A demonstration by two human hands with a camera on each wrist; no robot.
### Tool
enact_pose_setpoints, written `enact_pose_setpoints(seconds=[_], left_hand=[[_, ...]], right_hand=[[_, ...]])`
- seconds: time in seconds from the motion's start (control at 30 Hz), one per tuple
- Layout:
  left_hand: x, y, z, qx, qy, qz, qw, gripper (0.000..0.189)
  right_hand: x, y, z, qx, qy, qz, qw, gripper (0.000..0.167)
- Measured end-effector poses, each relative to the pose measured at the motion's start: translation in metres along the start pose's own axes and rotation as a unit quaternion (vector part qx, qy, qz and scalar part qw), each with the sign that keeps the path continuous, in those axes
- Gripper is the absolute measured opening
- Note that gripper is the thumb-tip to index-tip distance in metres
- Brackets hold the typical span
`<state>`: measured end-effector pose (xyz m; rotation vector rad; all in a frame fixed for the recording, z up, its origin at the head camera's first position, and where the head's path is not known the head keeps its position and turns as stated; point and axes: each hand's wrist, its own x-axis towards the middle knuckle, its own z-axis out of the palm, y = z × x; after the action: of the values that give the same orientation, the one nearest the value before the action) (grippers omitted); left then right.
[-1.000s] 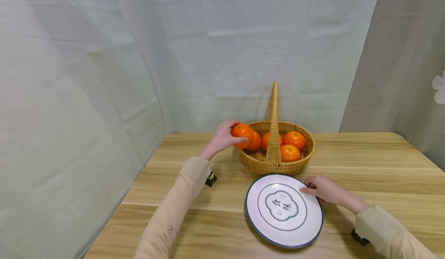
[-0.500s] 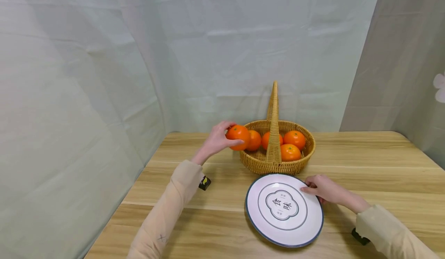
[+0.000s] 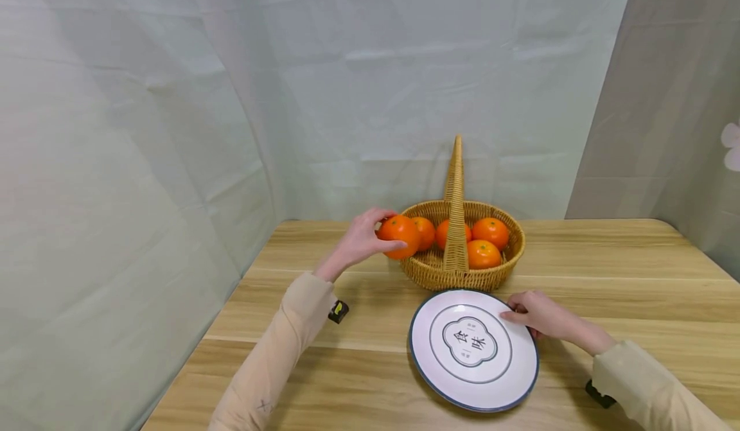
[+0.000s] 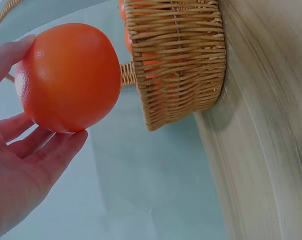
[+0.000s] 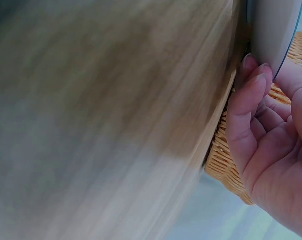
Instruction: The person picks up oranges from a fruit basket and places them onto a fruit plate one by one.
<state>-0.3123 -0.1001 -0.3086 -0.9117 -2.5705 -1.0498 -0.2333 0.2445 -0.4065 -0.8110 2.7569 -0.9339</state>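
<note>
My left hand [image 3: 363, 238] holds an orange [image 3: 400, 237] between thumb and fingers, at the left rim of the wicker basket [image 3: 430, 278]. In the left wrist view the orange [image 4: 71, 77] is in the air beside the basket wall [image 4: 183, 75], apart from it. Several more oranges [image 3: 484, 254] lie inside the basket, on both sides of its tall handle [image 3: 457, 212]. A white plate [image 3: 474, 389] with a dark blue rim sits in front of the basket. My right hand [image 3: 540, 315] pinches the plate's right edge, thumb on top and fingers curled beneath, as the right wrist view shows [image 5: 273, 130].
The wooden table [image 3: 607, 270] carries everything. A pale cloth [image 3: 370, 97] hangs behind it and along the left side. Small dark devices are strapped at both wrists, one [image 3: 338, 311] under the left sleeve and one [image 3: 600, 394] under the right.
My left hand has drawn the orange slightly left, then lowered it a little beside the basket's rim. The right hand and the plate stay in place.
</note>
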Motion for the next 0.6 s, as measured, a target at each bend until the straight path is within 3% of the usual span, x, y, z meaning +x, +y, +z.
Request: enact_pose_setpoints(seconds=[0.17, 0.47, 0.6], left_hand=[[-0.005, 0.004, 0.003, -0.003, -0.011, 0.013, 0.9998, 0.058], [-0.012, 0.013, 0.008, -0.052, -0.029, 0.028, 0.9978, 0.057], [-0.014, 0.016, 0.01, -0.049, -0.041, 0.035, 0.9974, 0.058]], right_hand=[[-0.001, 0.0, 0.001, 0.002, 0.001, -0.007, 1.0, 0.014], [0.0, 0.0, 0.0, 0.0, 0.0, 0.001, 1.0, 0.013], [0.0, 0.001, 0.0, 0.0, 0.0, 0.0, 1.0, 0.012]])
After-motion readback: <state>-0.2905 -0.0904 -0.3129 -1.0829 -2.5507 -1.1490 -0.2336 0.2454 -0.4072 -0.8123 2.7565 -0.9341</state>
